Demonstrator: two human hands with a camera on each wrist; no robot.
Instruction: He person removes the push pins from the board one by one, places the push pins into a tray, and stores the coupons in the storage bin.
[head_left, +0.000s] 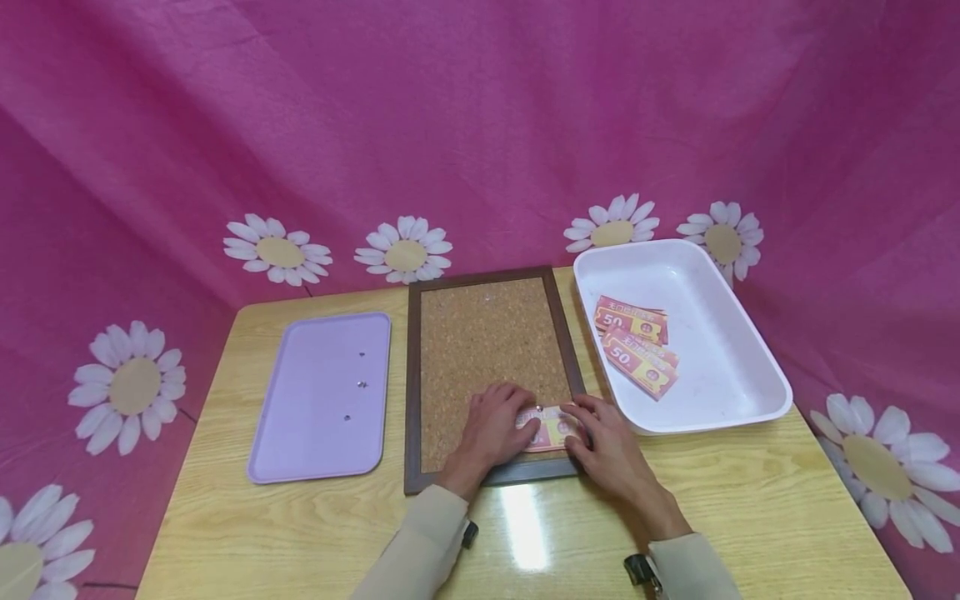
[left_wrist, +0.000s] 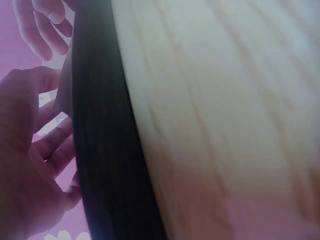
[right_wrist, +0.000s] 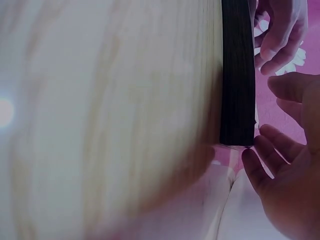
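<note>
A red-and-yellow paper coupon [head_left: 553,432] lies on the lower right part of a cork board [head_left: 491,342] with a dark wooden frame. At the coupon's top edge sits a small shiny pin [head_left: 539,408]. My left hand [head_left: 491,427] rests on the board, thumb on the coupon's left end and fingertips near the pin. At the coupon's right end, my right hand [head_left: 609,443] touches it with its fingers lightly bent, while other fingers reach over the frame's right side. Both wrist views show the hands [left_wrist: 20,130] [right_wrist: 295,150] beside the dark frame; the coupon is hidden there.
On the right stands a white plastic tub [head_left: 712,367] with several more coupons [head_left: 637,348] in it. A purple tray [head_left: 318,392] at the left bears a few small pins [head_left: 362,384]. All stand on a wooden table [head_left: 517,542] before a pink flowered cloth [head_left: 480,125].
</note>
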